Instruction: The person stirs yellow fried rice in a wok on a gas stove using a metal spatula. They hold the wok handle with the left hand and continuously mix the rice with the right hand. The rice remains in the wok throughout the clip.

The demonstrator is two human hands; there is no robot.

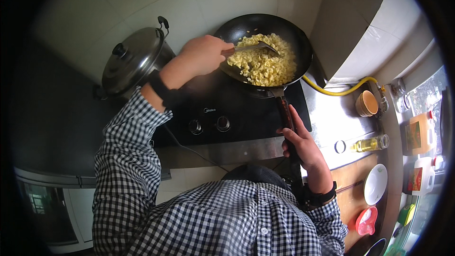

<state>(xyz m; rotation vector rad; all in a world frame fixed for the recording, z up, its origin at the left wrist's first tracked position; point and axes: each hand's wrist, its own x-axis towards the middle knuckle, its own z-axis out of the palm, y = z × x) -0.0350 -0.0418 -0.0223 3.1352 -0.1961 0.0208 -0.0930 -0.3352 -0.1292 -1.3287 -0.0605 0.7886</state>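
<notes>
My left hand [204, 55] grips the wooden handle of a metal spatula [261, 46], whose blade rests in the food. Yellow and whitish bits, apparently chopped scrambled egg [272, 65], lie in a black wok [234, 28] over the stove's right side. Its long dark handle [284, 108] points towards my body, and my right hand [304, 140] is closed around it. Most of the burner is hidden under the wok. Both wrists wear black bands.
A lidded steel pot [133, 62] stands left on the black gas stove [185, 96]. A yellow gas hose [334, 93] runs right of the wok. Further right are stacked bowls [366, 104], an oil bottle [369, 144], a wooden board [346, 176], a white bowl [375, 184] and a red dish [366, 220].
</notes>
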